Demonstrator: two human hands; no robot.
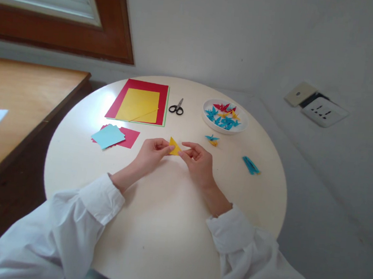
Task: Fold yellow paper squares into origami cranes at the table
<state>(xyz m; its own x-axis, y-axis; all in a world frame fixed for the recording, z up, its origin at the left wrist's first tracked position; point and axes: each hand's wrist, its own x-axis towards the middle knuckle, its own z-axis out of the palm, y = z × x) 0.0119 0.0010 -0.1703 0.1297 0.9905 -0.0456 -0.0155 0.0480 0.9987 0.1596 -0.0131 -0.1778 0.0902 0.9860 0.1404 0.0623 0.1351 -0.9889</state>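
Note:
Between my two hands is a small piece of yellow folded paper (174, 147), triangular in outline, over the middle of the round white table (160, 225). My left hand (154, 153) pinches its left side between thumb and fingers. On the right corner, my right hand (198, 160) grips it with the thumb, the index finger stretched out above. Just beyond the right hand lie a blue paper crane (212, 137) and a small yellow folded piece (213, 143). Scissors (177, 108) with black handles rest behind the hands.
A white dish (208, 123) holds several red, yellow and blue paper cranes. Blue folded strips (251, 165) lie at the right. Light blue squares (108, 136) overlap pink paper (130, 137) at the left, before red sheets (119, 99) topped with yellow paper (140, 103).

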